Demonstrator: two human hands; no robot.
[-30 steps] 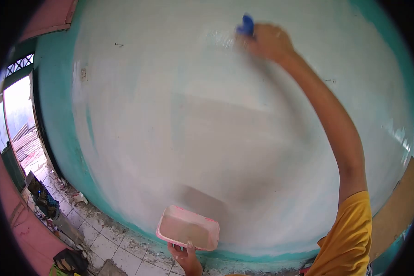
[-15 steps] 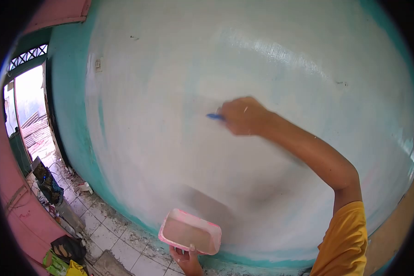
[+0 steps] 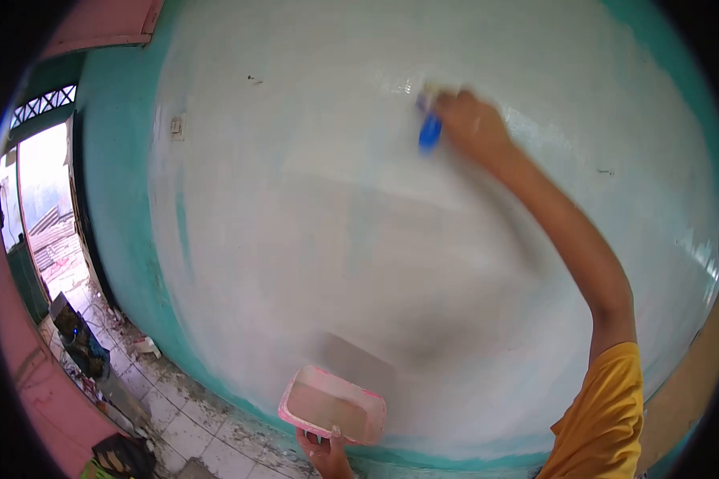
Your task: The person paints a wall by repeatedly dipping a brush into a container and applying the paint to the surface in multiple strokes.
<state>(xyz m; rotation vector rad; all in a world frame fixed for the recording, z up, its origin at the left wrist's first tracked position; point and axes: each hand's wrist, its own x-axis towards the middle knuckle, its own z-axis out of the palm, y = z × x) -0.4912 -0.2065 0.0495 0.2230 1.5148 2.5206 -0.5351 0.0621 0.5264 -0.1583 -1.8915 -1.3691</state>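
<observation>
My right hand (image 3: 473, 128) is closed around a paint brush with a blue handle (image 3: 430, 132), its pale bristle end up against the wall (image 3: 295, 223). That wall carries a whitish coat with teal showing through in streaks and at the borders; the coat shines wet near the hand. Low in the view, my left hand (image 3: 325, 453) grips the near edge of a pink-rimmed tray (image 3: 331, 405) from below, thumb over the rim. Greyish-white liquid lies in the tray.
A light switch (image 3: 176, 128) sits on the left part of the wall. Further left are an open doorway (image 3: 52, 199), a pink panel (image 3: 48, 399) and clutter with a dark bag (image 3: 124, 457) on the dirty tiled floor (image 3: 216, 447).
My right hand has moved up and to the right with the brush, whose blue handle now points downward. My left hand and the tray are almost where they were.
</observation>
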